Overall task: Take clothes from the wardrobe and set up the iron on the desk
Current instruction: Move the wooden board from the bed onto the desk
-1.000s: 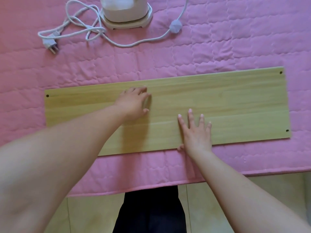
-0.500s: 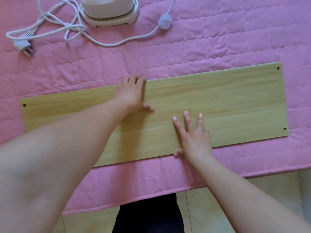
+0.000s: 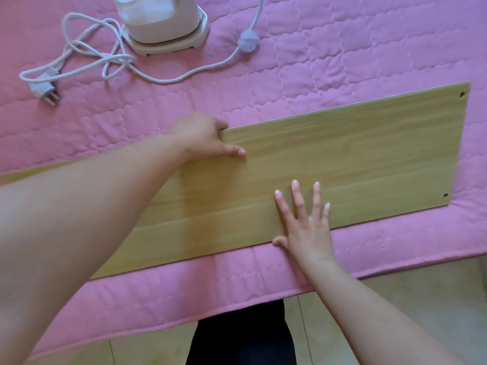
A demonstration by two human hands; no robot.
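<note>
A long light wooden board (image 3: 355,154) lies flat on the pink quilted cover (image 3: 342,61). My left hand (image 3: 203,135) holds the board's far edge, with the fingers curled over it and the thumb lying on top. Flat on the board near its front edge is my right hand (image 3: 305,219), fingers spread and straight, thumb against the near edge. A white iron (image 3: 160,22) stands on its base at the back, cut off by the top of the view. Its white cord (image 3: 184,76) loops to the left and ends in a plug (image 3: 44,88). No clothes are in view.
The pink cover ends at a front edge (image 3: 263,296) just above my dark clothing (image 3: 242,335) and the tiled floor (image 3: 421,299). The board has small holes near its right end (image 3: 461,94). Bare pink cover lies to the right of the iron.
My left hand has slid from the top of the board to its far edge and curled over it. The board now lies more tilted in view. My right hand stays flat.
</note>
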